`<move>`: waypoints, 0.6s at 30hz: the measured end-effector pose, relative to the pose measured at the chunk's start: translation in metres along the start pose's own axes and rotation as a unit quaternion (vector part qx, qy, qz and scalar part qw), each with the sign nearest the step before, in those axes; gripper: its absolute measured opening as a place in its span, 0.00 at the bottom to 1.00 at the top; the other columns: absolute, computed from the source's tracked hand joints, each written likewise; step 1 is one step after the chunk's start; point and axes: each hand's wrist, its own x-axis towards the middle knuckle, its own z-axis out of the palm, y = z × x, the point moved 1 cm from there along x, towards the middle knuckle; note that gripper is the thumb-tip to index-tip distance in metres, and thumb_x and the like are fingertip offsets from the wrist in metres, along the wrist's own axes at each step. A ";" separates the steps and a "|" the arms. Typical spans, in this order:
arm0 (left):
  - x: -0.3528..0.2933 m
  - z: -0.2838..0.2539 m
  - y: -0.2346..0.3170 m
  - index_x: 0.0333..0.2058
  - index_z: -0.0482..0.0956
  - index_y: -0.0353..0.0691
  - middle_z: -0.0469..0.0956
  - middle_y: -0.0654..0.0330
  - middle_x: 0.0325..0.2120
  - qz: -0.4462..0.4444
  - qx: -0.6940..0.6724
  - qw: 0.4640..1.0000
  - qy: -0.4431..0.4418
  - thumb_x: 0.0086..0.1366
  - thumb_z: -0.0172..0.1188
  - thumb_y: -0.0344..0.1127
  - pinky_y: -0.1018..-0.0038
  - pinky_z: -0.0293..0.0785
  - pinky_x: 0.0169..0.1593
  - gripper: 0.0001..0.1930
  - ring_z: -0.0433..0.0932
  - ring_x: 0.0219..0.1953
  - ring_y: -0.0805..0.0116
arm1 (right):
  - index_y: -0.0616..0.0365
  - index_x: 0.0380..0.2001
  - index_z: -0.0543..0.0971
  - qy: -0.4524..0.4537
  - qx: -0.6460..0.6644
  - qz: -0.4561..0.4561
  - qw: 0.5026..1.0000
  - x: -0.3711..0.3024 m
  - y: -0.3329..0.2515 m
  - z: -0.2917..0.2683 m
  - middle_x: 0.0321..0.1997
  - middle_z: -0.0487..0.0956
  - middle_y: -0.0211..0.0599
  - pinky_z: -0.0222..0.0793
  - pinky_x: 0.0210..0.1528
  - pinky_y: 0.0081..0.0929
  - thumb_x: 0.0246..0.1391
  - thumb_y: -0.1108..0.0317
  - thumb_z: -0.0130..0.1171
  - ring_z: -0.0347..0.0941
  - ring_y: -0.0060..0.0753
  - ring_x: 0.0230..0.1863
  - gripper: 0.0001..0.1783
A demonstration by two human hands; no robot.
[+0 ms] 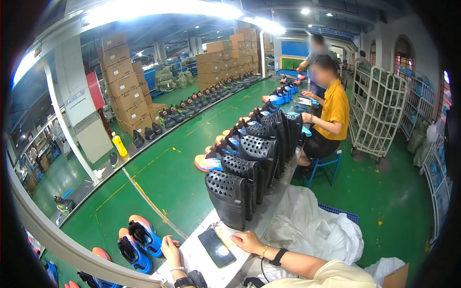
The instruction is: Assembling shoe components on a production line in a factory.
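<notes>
My left hand (171, 251) rests flat on the grey bench edge (192, 263), fingers loose, holding nothing; a pair of blue and orange sneakers (136, 242) lies just to its left on the green belt. My right hand (247, 241) lies on the bench with its fingers beside a small tan tag (224, 236) and a black phone (216, 247). Directly ahead stands a row of black perforated shoe trays (233, 198).
The green conveyor (173, 177) carries more sneakers (211, 161) toward the far end. A seated person in a yellow shirt (331, 108) works further along. A white cloth heap (317, 225) lies at my right. A wire cart (377, 108) and cardboard boxes (126, 86) stand around.
</notes>
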 end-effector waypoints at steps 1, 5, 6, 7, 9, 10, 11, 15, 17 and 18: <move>0.000 0.000 0.000 0.38 0.77 0.35 0.80 0.57 0.17 -0.009 -0.014 1.000 0.001 0.71 0.48 0.34 0.75 0.70 0.25 0.11 0.75 0.18 0.73 | 0.57 0.23 0.76 0.002 -0.001 0.000 1.000 0.000 -0.001 0.000 0.18 0.75 0.48 0.65 0.22 0.43 0.61 0.59 0.55 0.75 0.52 0.21 0.16; 0.001 0.001 -0.002 0.42 0.76 0.35 0.80 0.57 0.17 -0.021 -0.044 0.999 0.007 0.72 0.46 0.33 0.75 0.71 0.25 0.11 0.75 0.17 0.73 | 0.57 0.23 0.76 -0.006 -0.005 0.008 1.000 0.001 -0.002 -0.002 0.18 0.74 0.48 0.65 0.22 0.42 0.61 0.58 0.55 0.75 0.52 0.21 0.16; 0.000 0.001 -0.003 0.42 0.76 0.35 0.80 0.57 0.17 -0.020 -0.045 0.999 0.006 0.72 0.46 0.33 0.75 0.71 0.25 0.11 0.75 0.17 0.73 | 0.57 0.22 0.77 -0.004 -0.006 0.009 1.000 0.001 -0.001 -0.001 0.18 0.74 0.48 0.65 0.21 0.41 0.60 0.59 0.57 0.75 0.51 0.21 0.16; 0.000 0.001 -0.002 0.42 0.76 0.35 0.80 0.57 0.17 -0.017 -0.037 0.999 0.003 0.72 0.46 0.32 0.75 0.72 0.25 0.11 0.76 0.18 0.73 | 0.57 0.22 0.78 0.000 -0.008 0.010 1.000 0.001 0.000 0.000 0.18 0.74 0.47 0.65 0.21 0.39 0.58 0.59 0.59 0.75 0.50 0.20 0.15; 0.000 0.002 -0.003 0.42 0.76 0.35 0.80 0.57 0.17 -0.011 -0.032 0.999 -0.002 0.71 0.47 0.32 0.75 0.72 0.25 0.10 0.76 0.18 0.73 | 0.56 0.22 0.77 0.006 -0.011 0.007 1.000 -0.001 0.000 0.001 0.18 0.75 0.47 0.65 0.21 0.39 0.58 0.59 0.59 0.75 0.50 0.21 0.15; 0.000 0.001 -0.005 0.42 0.77 0.35 0.80 0.57 0.17 -0.013 -0.027 1.000 -0.003 0.71 0.48 0.30 0.75 0.72 0.26 0.09 0.76 0.18 0.73 | 0.56 0.22 0.77 0.008 -0.011 0.002 1.000 -0.001 -0.001 0.001 0.18 0.75 0.47 0.65 0.21 0.40 0.59 0.59 0.58 0.75 0.50 0.21 0.15; 0.000 0.000 -0.008 0.42 0.77 0.35 0.80 0.57 0.17 -0.015 -0.021 1.000 -0.003 0.70 0.48 0.29 0.75 0.73 0.26 0.09 0.77 0.18 0.73 | 0.56 0.22 0.77 0.010 -0.013 0.001 1.000 -0.001 -0.001 0.001 0.18 0.75 0.47 0.65 0.21 0.40 0.59 0.59 0.58 0.75 0.50 0.21 0.15; -0.003 -0.001 0.002 0.40 0.77 0.33 0.80 0.57 0.17 -0.019 -0.007 1.000 0.002 0.67 0.50 0.27 0.75 0.72 0.23 0.08 0.77 0.17 0.73 | 0.55 0.22 0.76 -0.006 -0.021 0.003 1.000 -0.002 -0.001 0.001 0.18 0.76 0.46 0.67 0.23 0.43 0.61 0.56 0.54 0.76 0.51 0.22 0.18; -0.004 -0.003 0.004 0.39 0.78 0.32 0.80 0.56 0.17 -0.022 -0.011 1.000 0.008 0.66 0.50 0.26 0.76 0.73 0.22 0.08 0.77 0.17 0.72 | 0.56 0.22 0.76 -0.008 -0.019 0.005 1.000 -0.002 -0.003 0.000 0.18 0.76 0.46 0.67 0.23 0.43 0.61 0.56 0.54 0.76 0.51 0.22 0.18; -0.003 -0.002 0.002 0.38 0.78 0.32 0.80 0.56 0.17 -0.017 -0.014 1.000 0.005 0.66 0.50 0.25 0.76 0.73 0.23 0.08 0.77 0.17 0.73 | 0.56 0.22 0.76 -0.009 -0.019 0.004 1.000 -0.001 -0.004 0.000 0.18 0.76 0.46 0.67 0.23 0.43 0.61 0.56 0.54 0.76 0.51 0.22 0.18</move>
